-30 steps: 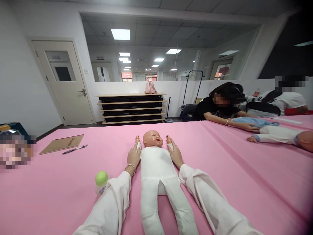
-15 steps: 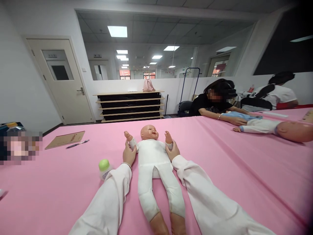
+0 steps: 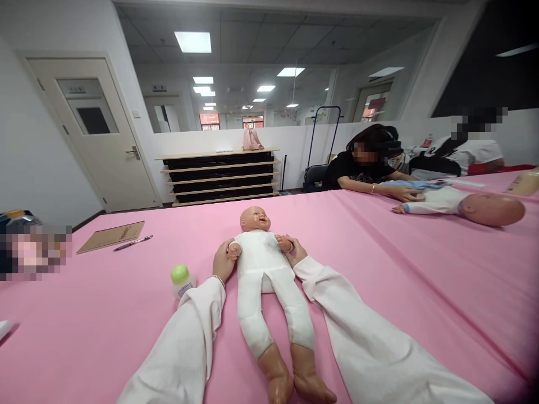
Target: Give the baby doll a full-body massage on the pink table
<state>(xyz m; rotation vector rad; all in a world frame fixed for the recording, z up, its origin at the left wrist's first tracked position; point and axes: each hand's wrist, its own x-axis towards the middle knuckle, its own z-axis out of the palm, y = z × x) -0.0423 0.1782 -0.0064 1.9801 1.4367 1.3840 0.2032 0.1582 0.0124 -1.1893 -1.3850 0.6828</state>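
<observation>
A baby doll (image 3: 263, 252) with a white cloth body lies face up on the pink tablecloth (image 3: 138, 320), its feet toward me. My left hand (image 3: 223, 261) is closed around the doll's arm on the left side, close to its small fist. On the other side my right hand (image 3: 296, 251) grips the doll's other arm, its fingers partly hidden behind that arm. Both of the doll's forearms are folded in toward its chest. A small bottle with a green cap (image 3: 181, 280) stands beside my left sleeve.
A brown notebook (image 3: 112, 237) and a pen (image 3: 133, 243) lie at the far left. Across the table to the right, a person in black (image 3: 357, 168) handles another doll (image 3: 455, 199). Behind the table is a low shelf (image 3: 221, 174). Another person sits farther back.
The doll's forearms, raised outward before, have folded inward and down toward its chest, with my hands still on them. The view has tilted slightly, showing more of the doll's feet.
</observation>
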